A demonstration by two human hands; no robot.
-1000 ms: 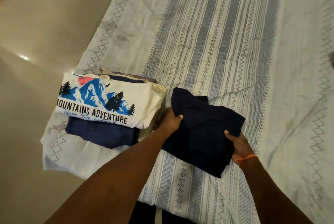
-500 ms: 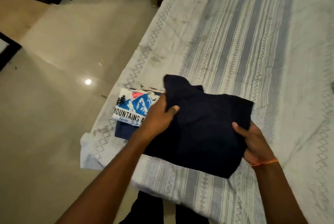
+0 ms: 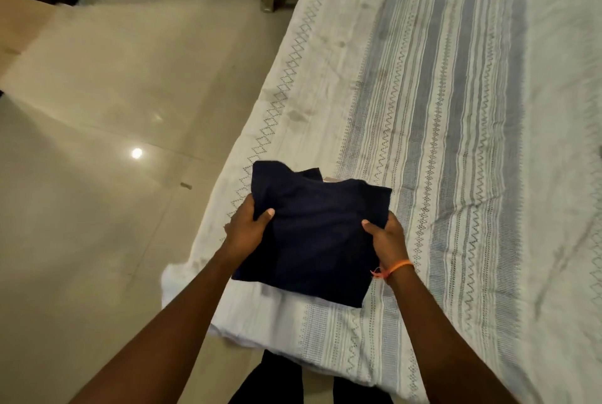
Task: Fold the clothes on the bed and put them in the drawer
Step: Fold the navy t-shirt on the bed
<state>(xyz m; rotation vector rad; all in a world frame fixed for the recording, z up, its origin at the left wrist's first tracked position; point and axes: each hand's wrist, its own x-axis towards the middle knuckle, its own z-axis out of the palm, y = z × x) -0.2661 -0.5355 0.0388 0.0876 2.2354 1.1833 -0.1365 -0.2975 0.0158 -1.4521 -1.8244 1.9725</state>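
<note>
Head view: one folded dark navy cloth garment (image 3: pixel 312 234) is held above the near left corner of the bed, over the white bedsheet with grey-blue woven stripes (image 3: pixel 456 143). The left hand (image 3: pixel 246 229) grips its left edge, thumb pressed on top and fingers hidden beneath; the right hand (image 3: pixel 386 237) grips the right edge likewise, one orange thread band (image 3: pixel 395 268) on its wrist. The sheet's diamond-patterned border runs along the bed's left edge; beyond it lies open glossy beige tile floor (image 3: pixel 97 175). The sheet to the right is bare.
</note>
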